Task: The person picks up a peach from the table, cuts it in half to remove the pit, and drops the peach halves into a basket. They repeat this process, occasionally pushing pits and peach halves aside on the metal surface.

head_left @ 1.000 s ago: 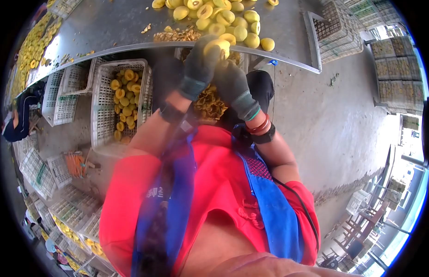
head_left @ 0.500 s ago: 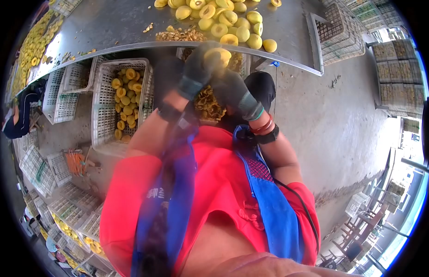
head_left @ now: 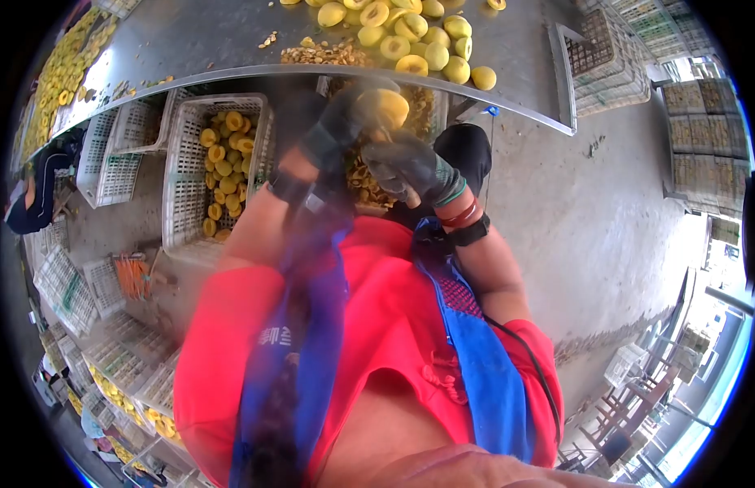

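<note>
My left hand (head_left: 335, 126), in a dark glove, is closed around a yellow peach (head_left: 383, 108) just below the table's edge. To its right, my gloved right hand (head_left: 414, 167) has curled fingers, close under the peach. A small tan tip shows below those fingers; what they hold is not clear. Beneath both hands, a crate (head_left: 437, 114) between my knees contains brownish-yellow peach scraps (head_left: 367, 185). Ahead on the metal table (head_left: 206, 45) lie yellow peaches and halves (head_left: 411, 28), with a heap of peach stones (head_left: 324, 54) near the edge.
A white plastic crate (head_left: 172, 175) of peach halves (head_left: 225, 167) stands at my left. More crates (head_left: 101, 167) sit beyond it, near a seated person's dark-clothed leg (head_left: 40, 191). Stacked crates (head_left: 609, 69) are at the table's right end. A metal frame edge (head_left: 566, 89) borders the table there.
My right hand has turned and dropped slightly away from the peach, its fingers now curled in view. My left hand keeps hold of the peach. The view has shifted a little.
</note>
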